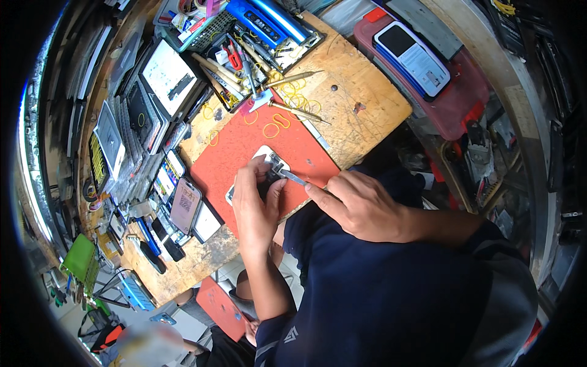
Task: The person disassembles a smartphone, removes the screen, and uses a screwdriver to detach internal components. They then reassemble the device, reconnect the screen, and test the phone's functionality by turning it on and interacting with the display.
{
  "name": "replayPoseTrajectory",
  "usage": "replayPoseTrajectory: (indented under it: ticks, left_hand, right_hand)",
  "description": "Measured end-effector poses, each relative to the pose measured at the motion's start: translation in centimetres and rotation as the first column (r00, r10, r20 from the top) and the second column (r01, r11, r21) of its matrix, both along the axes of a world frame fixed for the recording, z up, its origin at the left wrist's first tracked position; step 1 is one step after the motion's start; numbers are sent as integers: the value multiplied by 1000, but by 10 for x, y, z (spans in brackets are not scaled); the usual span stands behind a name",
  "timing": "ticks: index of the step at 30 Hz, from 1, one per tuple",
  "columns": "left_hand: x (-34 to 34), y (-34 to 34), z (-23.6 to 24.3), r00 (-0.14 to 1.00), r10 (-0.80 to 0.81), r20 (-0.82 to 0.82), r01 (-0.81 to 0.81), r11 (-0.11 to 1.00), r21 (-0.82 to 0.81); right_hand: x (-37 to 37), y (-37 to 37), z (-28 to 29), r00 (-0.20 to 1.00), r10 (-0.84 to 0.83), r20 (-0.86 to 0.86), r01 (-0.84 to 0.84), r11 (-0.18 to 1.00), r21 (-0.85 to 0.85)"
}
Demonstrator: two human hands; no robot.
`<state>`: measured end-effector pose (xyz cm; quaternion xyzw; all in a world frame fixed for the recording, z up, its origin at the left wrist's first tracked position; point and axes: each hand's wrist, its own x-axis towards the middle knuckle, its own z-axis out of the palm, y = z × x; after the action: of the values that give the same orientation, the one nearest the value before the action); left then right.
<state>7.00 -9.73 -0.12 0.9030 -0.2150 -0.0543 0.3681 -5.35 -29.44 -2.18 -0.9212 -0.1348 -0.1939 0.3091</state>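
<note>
On a red mat [226,153] lies a small white phone [267,155] with dark inner parts exposed near its top. My left hand [257,205] grips the phone, fingers curled over its upper part and thumb along the right side. My right hand [358,208] holds a slim metal tool [293,177], index finger along it, its tip at the phone's upper right. The phone's lower part is partly hidden by my left hand.
Wooden bench [379,104] with yellow rubber bands, screwdrivers and a tool tray [235,67]. Phones [183,205] and stacked devices crowd the left. A red case [465,110] carries a white device at right. Another person [220,342] with a second red mat is at lower left.
</note>
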Motion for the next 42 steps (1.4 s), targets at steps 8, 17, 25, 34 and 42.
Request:
replayPoseTrajectory:
  ticks: [8,17,25,34,42]
  left_hand:
    - [4,4,-4,999,-28,35,28,1000,13]
    - [8,4,-5,987,-100,129,93,994,57]
    - [13,0,-2,982,-127,139,109,985,131]
    - [17,0,-3,981,-133,143,111,982,150]
    - [8,0,-8,979,-118,167,95,985,142]
  right_hand:
    - [3,0,0,1000,9,-20,-10,998,-57]
    - [5,3,0,1000,-7,6,7,998,-55]
    - [5,6,-1,1000,-12,21,13,998,-63]
    - [5,5,-3,999,-17,37,17,1000,-13]
    - [1,-2,7,1000,-18,-11,17,996,-83]
